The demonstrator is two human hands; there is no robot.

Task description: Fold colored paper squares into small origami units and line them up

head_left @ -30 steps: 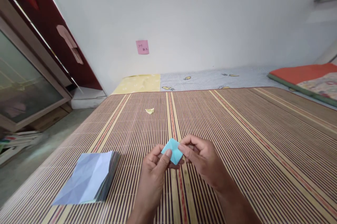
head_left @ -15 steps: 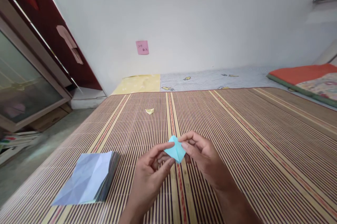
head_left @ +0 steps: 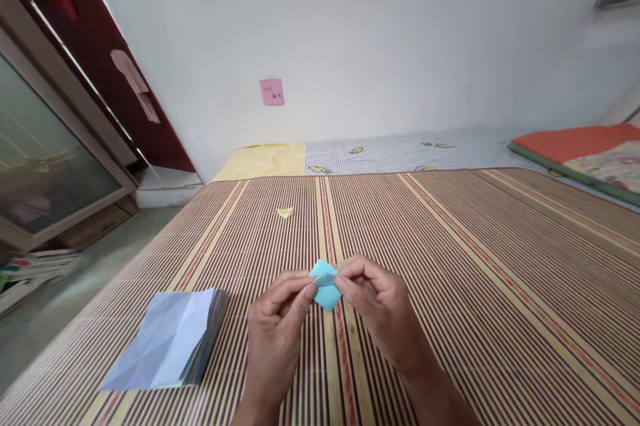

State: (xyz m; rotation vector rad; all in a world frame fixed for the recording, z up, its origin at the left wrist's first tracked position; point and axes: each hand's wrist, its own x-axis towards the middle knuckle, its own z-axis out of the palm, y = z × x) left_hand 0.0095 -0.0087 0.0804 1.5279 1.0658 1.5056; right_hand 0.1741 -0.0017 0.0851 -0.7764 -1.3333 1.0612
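A small folded piece of light-blue paper (head_left: 327, 297) is held up between my two hands over the striped mat (head_left: 480, 306). My left hand (head_left: 283, 319) pinches its left corner between thumb and index finger. On the other side, my right hand (head_left: 375, 293) grips the right corner the same way. A flap across the paper's middle stands partly raised, its inner side a duller blue. The fingers behind the paper are partly hidden. Left of my left hand lies a stack of creased blue paper sheets (head_left: 167, 336).
A small folded yellow paper piece (head_left: 285, 213) lies farther back on the mat. Behind the mat are a yellow cloth (head_left: 265, 159) and a checked cloth (head_left: 390, 153) along the white wall. A pink note (head_left: 271, 92) sticks there. Folded orange bedding (head_left: 580, 143) lies at the right.
The paper has moved slightly left and a flap across its middle now stands up. My left thumb has shifted up to pinch the left corner; my right hand keeps its grip.
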